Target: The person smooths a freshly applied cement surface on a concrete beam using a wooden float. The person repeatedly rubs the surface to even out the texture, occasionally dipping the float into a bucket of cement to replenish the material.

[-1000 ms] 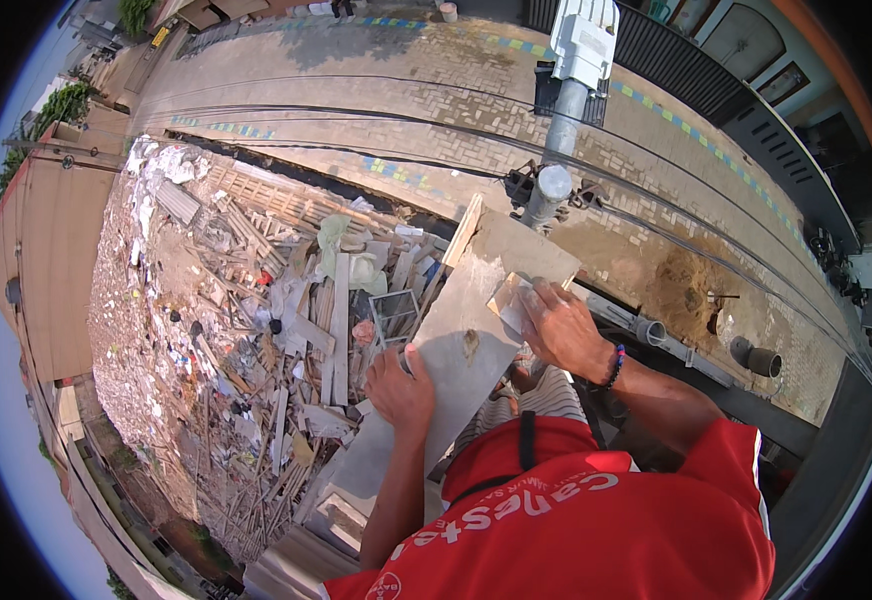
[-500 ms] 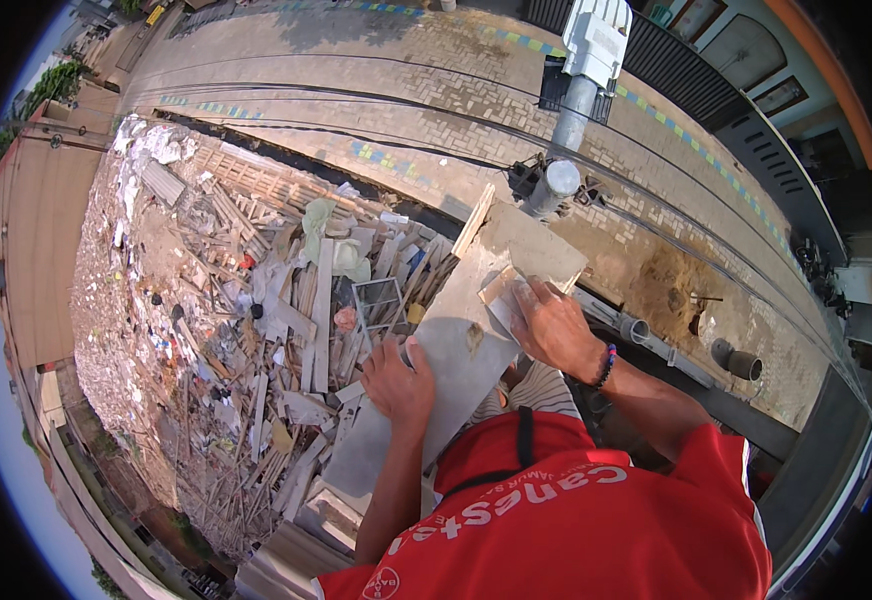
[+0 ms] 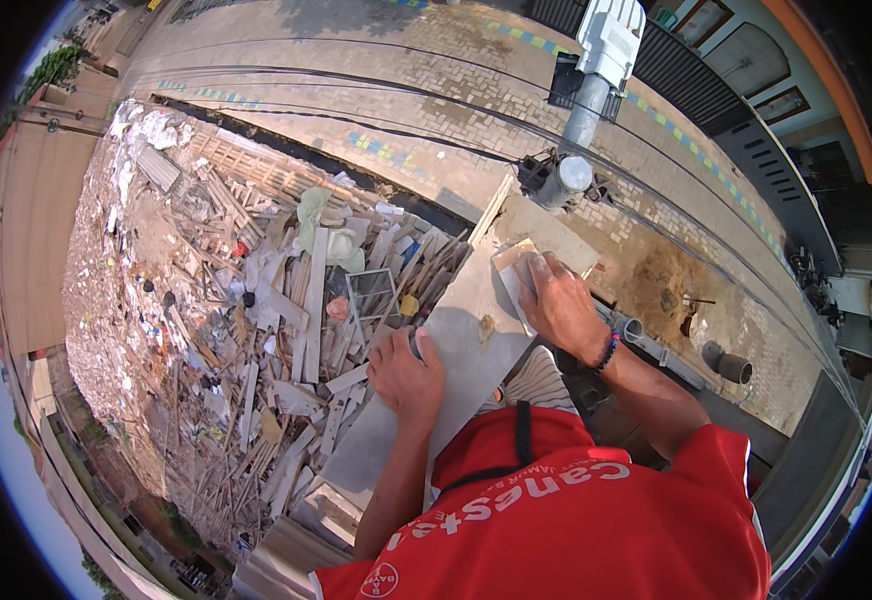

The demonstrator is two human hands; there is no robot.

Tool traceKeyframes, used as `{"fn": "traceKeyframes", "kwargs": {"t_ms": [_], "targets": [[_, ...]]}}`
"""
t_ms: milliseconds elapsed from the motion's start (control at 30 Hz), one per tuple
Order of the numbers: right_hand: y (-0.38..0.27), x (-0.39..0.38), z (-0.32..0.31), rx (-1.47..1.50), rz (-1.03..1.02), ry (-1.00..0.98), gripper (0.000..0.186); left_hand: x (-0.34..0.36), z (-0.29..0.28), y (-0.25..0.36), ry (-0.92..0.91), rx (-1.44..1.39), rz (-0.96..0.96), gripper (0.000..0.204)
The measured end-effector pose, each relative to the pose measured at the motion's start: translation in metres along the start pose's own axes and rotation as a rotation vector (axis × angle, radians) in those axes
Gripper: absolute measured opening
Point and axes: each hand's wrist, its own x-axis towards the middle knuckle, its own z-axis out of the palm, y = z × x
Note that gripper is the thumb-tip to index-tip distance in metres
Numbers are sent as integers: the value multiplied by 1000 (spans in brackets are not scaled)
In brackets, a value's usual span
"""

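Note:
A narrow wall top (image 3: 461, 325) coated in smooth grey cement runs from in front of my red shirt toward the far end. My right hand (image 3: 563, 310) is closed around a flat rectangular plastering trowel (image 3: 509, 275); its handle is hidden under the palm. The trowel lies against the cement near the wall's far part, tilt unclear. My left hand (image 3: 406, 375) rests at the wall's left edge with fingers apart and slightly bent, holding nothing visible. A brown patch (image 3: 487, 328) marks the cement between the hands. A thin wooden strip (image 3: 491, 210) lines the far left edge.
Far below on the left lies a heap of scrap planks and rubble (image 3: 286, 330). A metal pole with a lamp head (image 3: 611, 45) rises just beyond the wall's end, with cables (image 3: 396, 95) crossing nearby. Paved street (image 3: 436, 130) and grey pipes (image 3: 731, 365) lie below right.
The trowel and my right hand have slid a little toward the wall's far end. My left hand stays at about the same place on the edge. The whole view has shifted slightly.

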Motion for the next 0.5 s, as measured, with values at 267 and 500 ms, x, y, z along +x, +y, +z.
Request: {"fn": "traceKeyframes", "kwargs": {"t_ms": [267,500], "targets": [[1,-8,3,-5,-57,17,46,0,-1,-1,19,-10,10,32],[13,-13,-5,-31,-56,83,42,-1,0,3,27,-31,11,31]]}}
